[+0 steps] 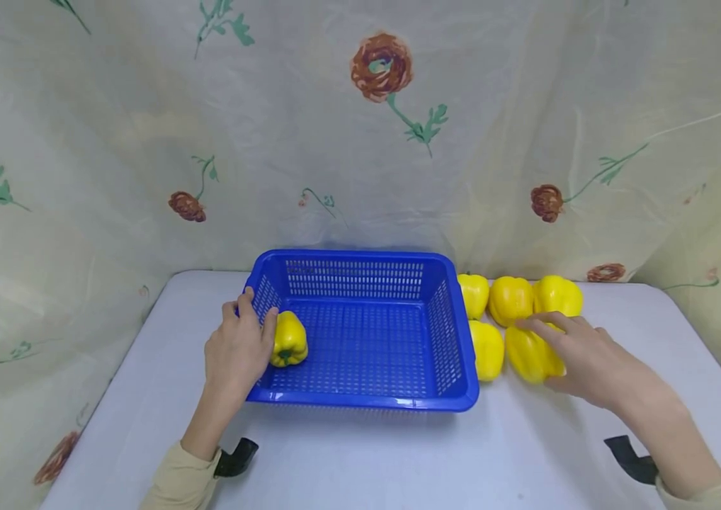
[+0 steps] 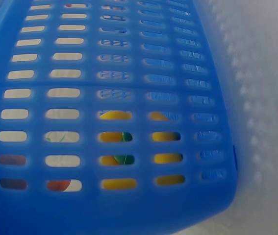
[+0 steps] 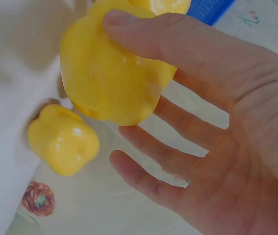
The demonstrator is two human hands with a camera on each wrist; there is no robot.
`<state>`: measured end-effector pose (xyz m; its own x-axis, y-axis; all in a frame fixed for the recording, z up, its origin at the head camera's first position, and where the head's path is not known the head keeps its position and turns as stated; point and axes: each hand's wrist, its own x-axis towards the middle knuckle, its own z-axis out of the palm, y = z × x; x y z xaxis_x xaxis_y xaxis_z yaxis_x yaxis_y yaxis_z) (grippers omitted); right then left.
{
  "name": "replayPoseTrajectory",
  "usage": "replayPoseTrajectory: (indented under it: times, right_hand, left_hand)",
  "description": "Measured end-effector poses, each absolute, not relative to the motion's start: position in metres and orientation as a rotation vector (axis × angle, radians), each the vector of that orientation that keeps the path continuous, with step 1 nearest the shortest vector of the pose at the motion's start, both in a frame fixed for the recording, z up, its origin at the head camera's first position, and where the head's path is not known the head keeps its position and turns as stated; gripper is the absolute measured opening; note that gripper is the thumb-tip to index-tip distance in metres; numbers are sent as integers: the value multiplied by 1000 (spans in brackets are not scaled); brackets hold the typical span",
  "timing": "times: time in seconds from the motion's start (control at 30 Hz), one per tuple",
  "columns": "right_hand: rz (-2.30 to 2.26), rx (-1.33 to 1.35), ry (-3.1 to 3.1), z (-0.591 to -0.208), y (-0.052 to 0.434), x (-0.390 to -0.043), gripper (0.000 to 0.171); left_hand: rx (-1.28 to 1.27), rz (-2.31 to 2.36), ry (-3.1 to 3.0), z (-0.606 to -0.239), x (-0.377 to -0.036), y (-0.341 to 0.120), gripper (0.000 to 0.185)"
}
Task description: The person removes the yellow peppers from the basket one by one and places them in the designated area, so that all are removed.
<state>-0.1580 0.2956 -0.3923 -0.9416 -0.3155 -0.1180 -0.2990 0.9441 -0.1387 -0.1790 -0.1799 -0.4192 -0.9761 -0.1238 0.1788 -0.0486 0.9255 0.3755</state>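
Observation:
A blue slotted basket [image 1: 360, 400] stands in the middle of the white table. One yellow pepper [image 1: 288, 340] lies inside by its left wall and shows through the slots [image 2: 113, 137] in the left wrist view. My left hand [image 1: 255, 319] rests over that left rim with straight fingers, its thumb against the pepper. To the right of the basket lie several more yellow peppers. My right hand [image 1: 535, 353] reaches over the front right pepper [image 1: 526, 358] with fingers spread. Only its thumb lies on that pepper [image 3: 109, 68].
The other peppers [image 1: 510, 299] sit in a cluster between the basket's right wall and the flowered cloth backdrop [image 1: 386, 142]. One of them [image 3: 63, 139] lies just beyond my right fingers. Bare table [image 1: 526, 453] stretches in front of the basket.

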Motion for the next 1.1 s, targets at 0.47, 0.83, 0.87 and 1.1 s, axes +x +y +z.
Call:
replayPoseTrajectory:
  times: [0.47, 0.83, 0.87, 1.1]
  right_hand:
    - [-149, -491, 2982, -413, 289, -160, 85]
    - [-137, -532, 3043, -424, 286, -163, 86]
    - [-139, -540, 3052, -425, 286, -163, 86]
    - [-151, -565, 3069, -429, 284, -164, 90]
  left_hand:
    - [123, -544, -2886, -422, -177, -179, 66]
    - [138, -544, -2889, -423, -178, -179, 66]
    - [138, -544, -2888, -423, -178, -179, 66]
    - [141, -539, -2891, -421, -179, -179, 66]
